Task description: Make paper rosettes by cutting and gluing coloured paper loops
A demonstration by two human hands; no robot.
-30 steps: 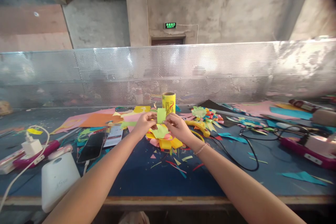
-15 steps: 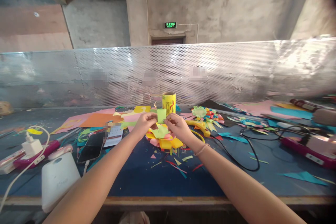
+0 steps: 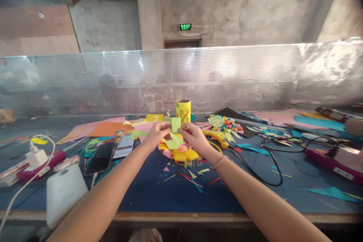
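Observation:
Between my two hands stands a small piece of light green paper [image 3: 176, 125], upright. My left hand [image 3: 159, 134] pinches its left side and my right hand [image 3: 191, 134] pinches its right side. Just below the fingers lies a paper flower [image 3: 181, 155] with yellow, orange and pink petals and a light green top piece. Behind the green paper rises a yellow tape roll or tube [image 3: 183, 109], upright. To the right of my right hand is a yellow-handled tool [image 3: 217, 138], probably a glue gun, with a black cable.
A finished-looking paper rosette [image 3: 217, 121] lies at the back right. On the left are a phone [image 3: 100, 159], a white power bank [image 3: 66, 193] and a power strip [image 3: 53, 164]. Another power strip [image 3: 334, 166] sits at right. A perforated metal screen [image 3: 181, 79] closes the back; paper scraps litter the table.
Both hands keep hold of the green paper, which is turned slightly and sits a little straighter. The whole view has shifted slightly; the other things stay in place.

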